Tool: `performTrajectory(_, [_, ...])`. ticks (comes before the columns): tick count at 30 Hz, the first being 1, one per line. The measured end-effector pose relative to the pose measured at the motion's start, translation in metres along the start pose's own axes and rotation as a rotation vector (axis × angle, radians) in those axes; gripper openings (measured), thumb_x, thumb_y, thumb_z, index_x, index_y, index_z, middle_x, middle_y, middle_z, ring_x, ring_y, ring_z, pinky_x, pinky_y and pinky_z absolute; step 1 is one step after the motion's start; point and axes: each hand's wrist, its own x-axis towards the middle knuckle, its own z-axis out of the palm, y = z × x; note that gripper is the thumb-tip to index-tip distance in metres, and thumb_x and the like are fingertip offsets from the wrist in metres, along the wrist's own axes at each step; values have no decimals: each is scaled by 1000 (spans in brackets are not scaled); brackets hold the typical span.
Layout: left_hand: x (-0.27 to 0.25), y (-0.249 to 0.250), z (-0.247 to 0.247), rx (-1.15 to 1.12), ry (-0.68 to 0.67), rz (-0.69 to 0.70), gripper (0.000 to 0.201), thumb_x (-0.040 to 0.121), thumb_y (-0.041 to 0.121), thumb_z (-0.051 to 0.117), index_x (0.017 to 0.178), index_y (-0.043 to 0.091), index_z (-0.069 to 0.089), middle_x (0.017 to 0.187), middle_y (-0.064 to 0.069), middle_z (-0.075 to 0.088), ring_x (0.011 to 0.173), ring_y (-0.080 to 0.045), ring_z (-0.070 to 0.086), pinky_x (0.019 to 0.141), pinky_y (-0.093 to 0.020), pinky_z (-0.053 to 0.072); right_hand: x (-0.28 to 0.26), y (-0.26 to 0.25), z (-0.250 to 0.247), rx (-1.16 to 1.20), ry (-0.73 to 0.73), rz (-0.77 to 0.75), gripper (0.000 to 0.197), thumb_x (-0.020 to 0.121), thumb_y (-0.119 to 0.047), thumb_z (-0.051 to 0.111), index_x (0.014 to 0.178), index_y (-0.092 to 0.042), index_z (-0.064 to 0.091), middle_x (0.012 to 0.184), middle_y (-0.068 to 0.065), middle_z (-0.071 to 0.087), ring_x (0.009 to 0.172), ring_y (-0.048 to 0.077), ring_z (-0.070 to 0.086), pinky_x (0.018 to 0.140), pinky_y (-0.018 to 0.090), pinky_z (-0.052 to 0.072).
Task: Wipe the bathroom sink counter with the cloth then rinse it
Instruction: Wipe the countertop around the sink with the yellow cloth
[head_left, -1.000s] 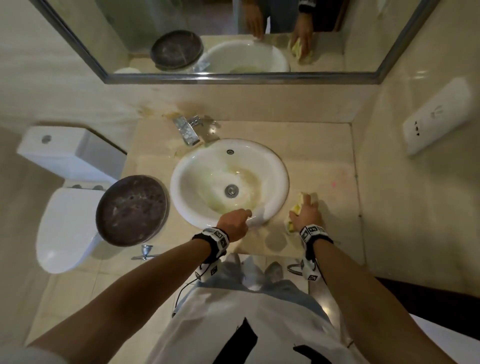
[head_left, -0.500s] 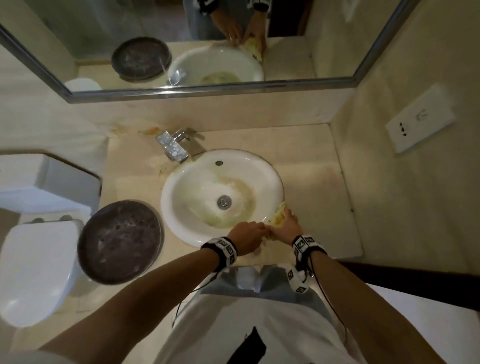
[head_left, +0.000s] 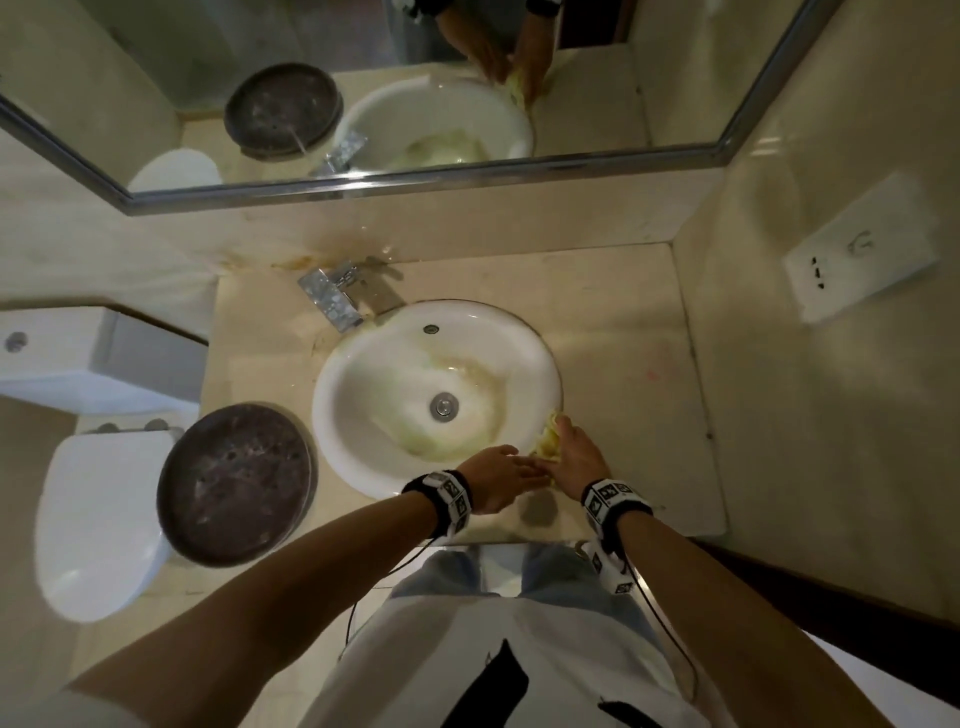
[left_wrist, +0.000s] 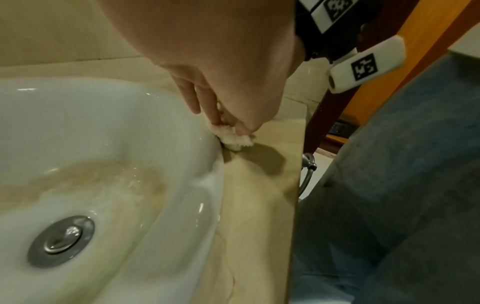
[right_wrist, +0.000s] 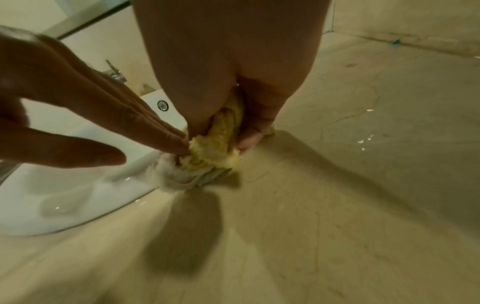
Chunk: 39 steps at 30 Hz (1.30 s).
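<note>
A crumpled yellow and white cloth lies at the seam between the white sink's rim and the beige counter, at the basin's front right. My right hand grips the cloth from above and presses it down. My left hand reaches in from the left with straight fingers, whose tips touch the cloth's edge. The stained basin has a metal drain. The chrome faucet stands at the back left, with no water running.
A dark round dish sits on the counter left of the sink. A toilet stands further left. The mirror lines the back wall. A white socket plate is on the right wall. My legs stand against the counter's front edge.
My right hand slid the cloth left from the open counter to the sink's rim. My left hand left the basin's front rim, straightened its fingers and met the cloth.
</note>
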Motion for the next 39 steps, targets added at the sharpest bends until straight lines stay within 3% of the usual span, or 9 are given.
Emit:
performTrajectory(3, [14,-2,-9,-16,0,-26,60,96,15,50,153,24,33,160,4,29,147,-14,27,119,-35,22,10,3,-13,15,-3,-11,83,78,-37,82,142,-24,30,131,13,57,114,33,62,94,46,54])
performTrajectory(9, [28,-8,-19,12,-1,-88,70,94,13,51,156,26,23,163,6,23,149,-14,23,118,-39,27,38,8,-42,-79,-13,-63,71,79,-33,81,135,-24,39,120,9,65,103,29,65,84,39,55])
performTrajectory(14, [43,-5,-38,-22,45,-182,66,95,11,48,156,22,25,161,-1,28,147,-19,28,113,-40,34,54,2,-64,-186,26,-61,74,83,-37,77,146,-28,39,128,7,64,113,30,63,85,34,50])
performTrajectory(18, [53,2,-45,15,47,-208,62,94,15,49,154,15,30,159,-8,33,144,-28,34,105,-42,42,49,-3,-72,-154,91,-53,65,85,-35,74,142,-27,43,127,7,62,114,30,62,88,36,49])
performTrajectory(21, [57,6,-47,-15,54,-142,64,87,13,57,149,13,39,152,-9,41,137,-29,43,96,-41,49,30,3,-76,-113,126,-75,61,86,-35,73,139,-25,44,124,9,59,111,31,61,87,38,50])
performTrajectory(24, [61,11,-53,-14,83,-33,70,83,8,58,150,14,37,154,-9,39,137,-30,43,97,-40,49,8,18,-81,-83,235,-30,54,85,-37,73,130,-28,45,117,6,60,101,29,63,80,36,51])
performTrajectory(28, [77,21,-69,-10,51,88,76,84,1,57,154,16,29,160,-8,30,138,-33,40,103,-47,44,-17,44,-94,-9,343,99,55,81,-37,76,126,-25,46,117,7,63,103,31,63,81,37,53])
performTrajectory(33, [108,49,-80,22,-25,232,73,86,7,60,152,8,31,153,-15,40,115,-36,57,89,-47,49,-49,74,-102,-25,443,348,57,82,-30,75,129,-16,45,123,16,59,107,38,62,81,40,51])
performTrajectory(39, [127,74,-71,87,-84,296,77,86,11,62,155,15,28,158,-10,33,129,-35,48,95,-45,46,-51,118,-78,-94,375,539,57,91,-17,56,144,-3,39,141,26,42,126,45,45,102,51,44])
